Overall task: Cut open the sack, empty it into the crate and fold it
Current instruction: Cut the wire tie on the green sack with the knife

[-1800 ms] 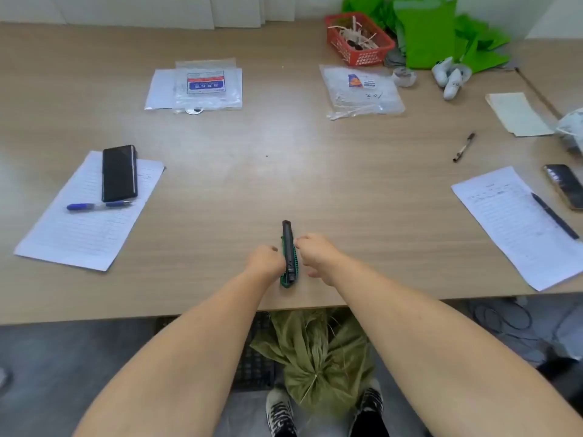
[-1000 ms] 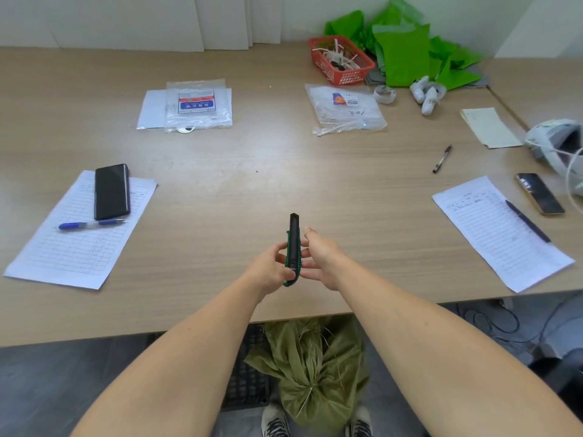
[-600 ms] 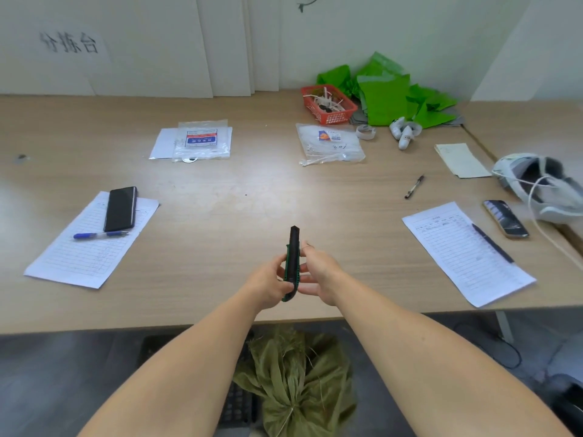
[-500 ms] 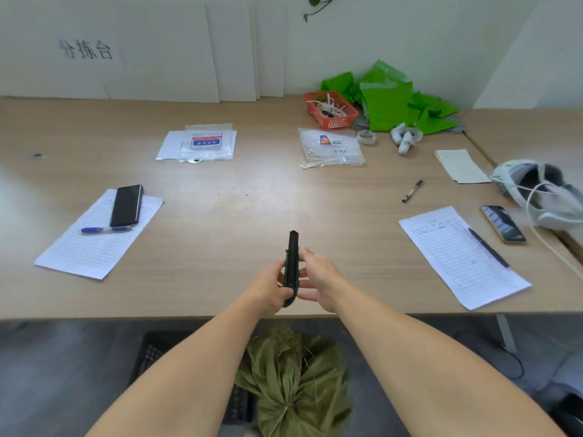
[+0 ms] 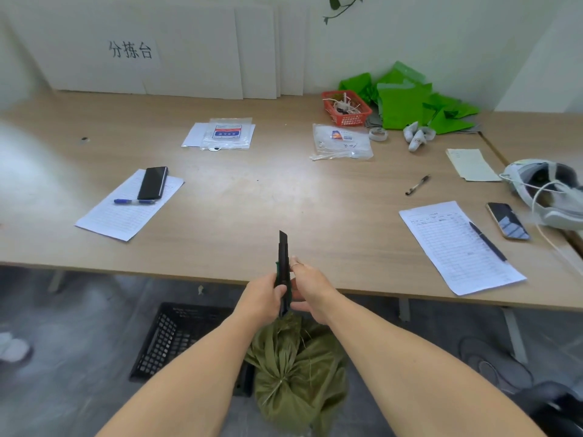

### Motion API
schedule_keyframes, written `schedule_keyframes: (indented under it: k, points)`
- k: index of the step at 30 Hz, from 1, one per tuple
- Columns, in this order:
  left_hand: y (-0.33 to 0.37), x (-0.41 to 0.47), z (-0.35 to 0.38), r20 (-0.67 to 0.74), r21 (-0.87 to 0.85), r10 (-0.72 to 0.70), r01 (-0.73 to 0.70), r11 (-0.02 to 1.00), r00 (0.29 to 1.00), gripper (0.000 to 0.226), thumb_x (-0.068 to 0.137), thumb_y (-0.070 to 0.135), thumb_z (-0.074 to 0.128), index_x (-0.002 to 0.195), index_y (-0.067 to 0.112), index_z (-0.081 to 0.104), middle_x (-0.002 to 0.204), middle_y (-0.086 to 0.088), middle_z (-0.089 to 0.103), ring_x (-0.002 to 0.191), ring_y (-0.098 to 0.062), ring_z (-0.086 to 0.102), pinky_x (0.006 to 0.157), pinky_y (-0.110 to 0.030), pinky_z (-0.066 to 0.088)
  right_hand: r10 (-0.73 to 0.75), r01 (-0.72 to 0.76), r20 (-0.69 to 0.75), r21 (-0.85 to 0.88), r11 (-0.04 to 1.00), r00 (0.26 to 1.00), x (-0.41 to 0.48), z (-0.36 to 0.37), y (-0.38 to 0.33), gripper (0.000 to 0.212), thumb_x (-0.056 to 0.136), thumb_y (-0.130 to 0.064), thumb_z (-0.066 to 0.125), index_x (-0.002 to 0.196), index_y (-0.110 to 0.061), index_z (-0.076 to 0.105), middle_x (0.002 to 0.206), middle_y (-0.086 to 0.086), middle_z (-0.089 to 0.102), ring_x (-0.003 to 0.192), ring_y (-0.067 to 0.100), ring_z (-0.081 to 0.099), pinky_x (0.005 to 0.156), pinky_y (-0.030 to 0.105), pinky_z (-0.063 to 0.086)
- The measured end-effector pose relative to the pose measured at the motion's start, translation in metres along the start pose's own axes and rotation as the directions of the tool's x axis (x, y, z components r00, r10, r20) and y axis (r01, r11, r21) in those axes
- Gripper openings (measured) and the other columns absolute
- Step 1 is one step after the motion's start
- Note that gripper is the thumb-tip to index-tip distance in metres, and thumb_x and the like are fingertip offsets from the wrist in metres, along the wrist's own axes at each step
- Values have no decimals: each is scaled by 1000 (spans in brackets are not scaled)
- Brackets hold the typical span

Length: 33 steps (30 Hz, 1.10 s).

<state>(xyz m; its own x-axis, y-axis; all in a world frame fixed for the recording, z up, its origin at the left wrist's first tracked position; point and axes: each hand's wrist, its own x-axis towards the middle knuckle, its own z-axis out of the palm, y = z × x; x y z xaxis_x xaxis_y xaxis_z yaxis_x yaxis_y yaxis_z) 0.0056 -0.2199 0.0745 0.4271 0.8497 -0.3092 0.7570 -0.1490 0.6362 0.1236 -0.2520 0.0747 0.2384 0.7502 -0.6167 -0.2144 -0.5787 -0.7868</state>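
We are at the opening step: readying the blade, with nothing cut yet. The sack (image 5: pixel 296 373), olive green and tied shut at its neck, stands on the floor directly below our hands. The black crate (image 5: pixel 176 335) sits just to the left of the sack, touching it or nearly so, and the worktop (image 5: pixel 252 200) edge lies beyond the sack.

Our left hand (image 5: pixel 263 299) is wrapped round the lower handle of the utility knife (image 5: pixel 284 266), holding it upright above the sack's neck with the tip pointing away from us. Our right hand (image 5: pixel 310 287) lies against the knife's side, forefinger up near the slider. We cannot tell whether it pinches the knife or only steadies it, nor whether the blade is fully out.

We judge the next move calls for locking the blade, lowering the knife to the sack's tie, and keeping the free hand on the sack well clear of the cutting line.
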Motion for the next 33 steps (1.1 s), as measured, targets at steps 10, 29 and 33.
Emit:
schedule_keyframes:
  k: [10,29,33]
  points:
    - [-71,-29,11,39,18,-12,11,1000,999,29,103,31,43,114,13,63,108,-9,69,99,-27,63,87,-39,51,75,-73,-42,47,996,996,-14,52,60,42,102,-53,37,128,-31,62,130,3,64,121,26,60,91,42,55]
    - [-264,-29,186,83,-220,-309,320,922,947,29,100,25,46,127,16,55,122,-7,63,106,-22,55,81,-31,36,202,-208,-66,-120,971,977,84,82,312,25,103,-34,40,102,-24,63,100,4,64,94,21,63,99,47,54]
    - [-318,-1,250,85,-248,-344,354,902,935,36,99,27,47,130,9,48,130,-15,58,118,-33,53,89,-36,40,94,-125,-89,-461,879,992,130,65,392,33,101,-25,44,125,-16,65,126,7,65,115,26,60,102,35,49]
